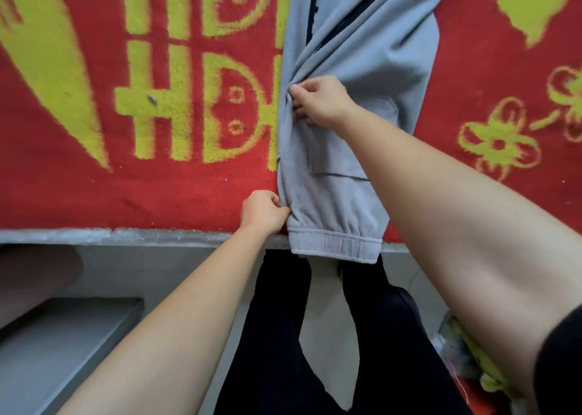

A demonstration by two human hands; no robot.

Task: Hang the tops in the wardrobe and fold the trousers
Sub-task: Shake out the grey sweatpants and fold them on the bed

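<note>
Grey trousers (pixel 356 68), bunched, pinched by both hands

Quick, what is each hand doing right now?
Left hand: pinches the grey trousers near the cuff.
Right hand: pinches the same trousers higher up.

- left hand (pixel 263 211): fingers curled, thumb and fingers pinching edge of grey trousers (pixel 362 68) just above cuff.
- left forearm (pixel 176 326): bare, extended forward from lower left.
- right hand (pixel 321 101): farther out, knuckles up, fingertips pinching bunched fabric on same edge.
- right arm (pixel 456 225): bare, stretched from lower right; black sleeve (pixel 563 367) at upper arm.
- legs (pixel 274 351): black-clad, below, slightly apart.
</note>
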